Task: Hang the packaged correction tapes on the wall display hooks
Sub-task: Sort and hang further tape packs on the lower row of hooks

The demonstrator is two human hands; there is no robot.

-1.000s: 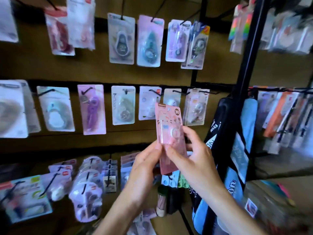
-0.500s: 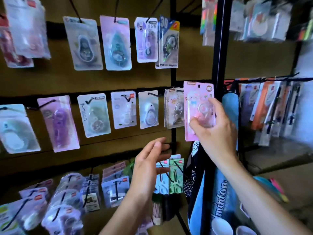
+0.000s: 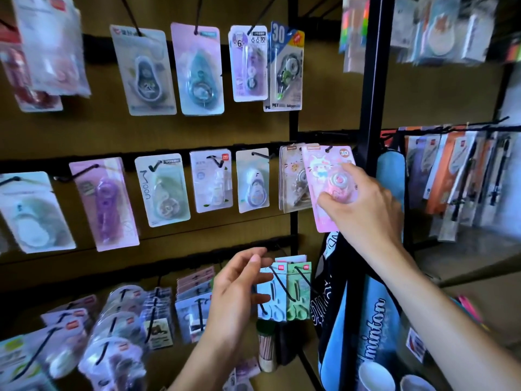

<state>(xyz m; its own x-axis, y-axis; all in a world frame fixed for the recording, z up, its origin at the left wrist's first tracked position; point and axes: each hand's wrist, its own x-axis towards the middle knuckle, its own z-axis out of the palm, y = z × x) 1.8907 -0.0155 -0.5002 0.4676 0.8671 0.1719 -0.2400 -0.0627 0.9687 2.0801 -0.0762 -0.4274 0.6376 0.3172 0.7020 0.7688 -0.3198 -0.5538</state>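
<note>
Nearest, the left hand point(image 3: 239, 289) hovers with fingers loose, holding nothing, before the bottom row of packs. Farther up and right, the right hand point(image 3: 363, 210) pinches the pink pack point(image 3: 324, 176) at its lower half, thumb and fingers over the blister, its top hole at the middle-row hook point(image 3: 328, 149), overlapping the neighbouring pack point(image 3: 291, 179).

The right hand point(image 3: 363, 210) is pinching a pink pack point(image 3: 324, 176) at the middle row's right end, its hole sitting at a hook point(image 3: 328, 149) (whether it is threaded is unclear). The left hand point(image 3: 239, 289), at seven o'clock from it, is hovering with loose fingers, holding nothing, before the bottom-row packs point(image 3: 284, 292).
</note>
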